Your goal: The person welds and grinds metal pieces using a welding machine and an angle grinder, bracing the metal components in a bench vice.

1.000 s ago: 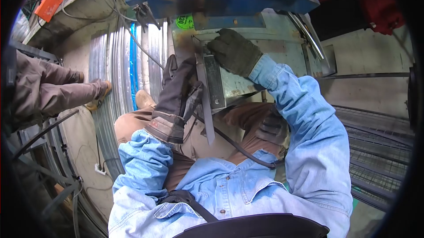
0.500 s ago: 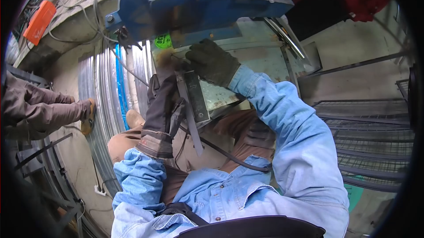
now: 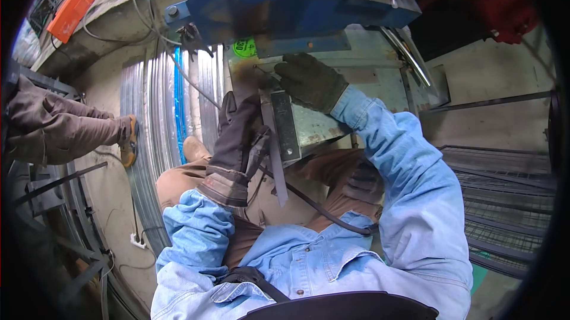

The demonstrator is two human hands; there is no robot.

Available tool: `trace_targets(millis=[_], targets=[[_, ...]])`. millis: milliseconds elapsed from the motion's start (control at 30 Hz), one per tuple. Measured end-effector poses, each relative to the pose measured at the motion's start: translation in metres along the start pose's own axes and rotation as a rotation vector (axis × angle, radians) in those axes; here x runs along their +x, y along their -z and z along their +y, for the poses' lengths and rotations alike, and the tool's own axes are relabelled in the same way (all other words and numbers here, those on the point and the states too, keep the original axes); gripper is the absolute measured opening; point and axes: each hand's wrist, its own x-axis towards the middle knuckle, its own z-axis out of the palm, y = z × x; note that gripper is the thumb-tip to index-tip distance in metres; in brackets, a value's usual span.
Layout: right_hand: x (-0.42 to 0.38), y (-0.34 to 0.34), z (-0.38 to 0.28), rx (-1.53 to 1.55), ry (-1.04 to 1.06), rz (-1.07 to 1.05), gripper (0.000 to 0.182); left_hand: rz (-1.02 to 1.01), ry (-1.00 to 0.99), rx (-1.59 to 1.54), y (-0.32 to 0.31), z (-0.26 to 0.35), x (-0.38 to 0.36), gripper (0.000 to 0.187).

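In a dark work glove, my left hand (image 3: 234, 142) reaches forward beside the metal bench; a blurred patch hides its fingertips. A flat metal strip (image 3: 275, 168) runs alongside it, next to a dark metal bar (image 3: 287, 127) with holes near its end. My right hand (image 3: 312, 82), in a dark green-grey glove, lies over the metal bench top (image 3: 362, 91), fingers curled together near the far end of that bar. What those fingers hold, I cannot tell. A black cable (image 3: 320, 210) crosses my lap from near my left glove.
A blue vise-like machine (image 3: 297, 14) stands at the bench's far side, with a green round sticker (image 3: 244, 47) below it. Long metal profiles (image 3: 154, 106) lie on the floor at left, near a person's legs (image 3: 71, 124). Dark mesh racks (image 3: 504, 201) are at right.
My view has shifted, so the scene sits farther right and slightly lower in places. Both hands stay at nearly the same places by the bench.
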Motion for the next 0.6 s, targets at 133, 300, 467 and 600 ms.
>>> trace_targets(millis=[133,300,467,600], targets=[[-0.004,-0.004,0.002,-0.082,0.037,0.177,0.024,0.021,-0.038,0.056,-0.001,-0.004,0.003,0.067],[-0.004,0.001,-0.001,-0.056,0.015,0.118,0.03,-0.034,0.29,-0.272,-0.019,-0.041,0.009,0.066],[-0.008,-0.002,0.003,0.019,0.009,0.086,0.039,0.225,-0.198,0.088,-0.049,-0.084,0.068,0.037],[-0.007,-0.001,0.004,-0.01,0.021,0.122,0.029,0.356,0.038,0.022,-0.083,-0.125,0.154,0.022]])
